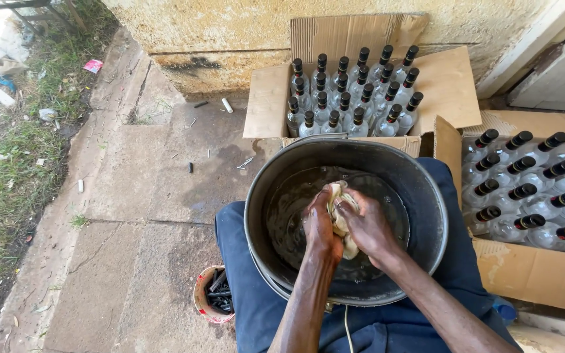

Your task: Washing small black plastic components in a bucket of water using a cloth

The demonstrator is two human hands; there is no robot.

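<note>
Two bare hands of mine meet in the middle of the view, and I work across from the left. At the far left a strip of patchy grass (8,163) borders the cracked concrete floor (132,196). Near my left knee stands a small round red-rimmed cup (212,295) filled with dark caps. My left hand (320,229) is clenched on a pale, wet crumpled cloth (341,212), which sits low inside a large round grey metal basin (426,216) holding shallow dark water; the basin rests on my lap, over dark blue trousers (250,287). My right hand (369,230) grips the same cloth from the other side, fingers pressed into it, touching the left hand. Beyond the basin, an open brown cardboard box (266,104) holds upright clear glass bottles with black caps (354,91). At the right, a second open cardboard carton (531,268) holds more clear black-capped bottles (524,189), lying tilted in rows.
</note>
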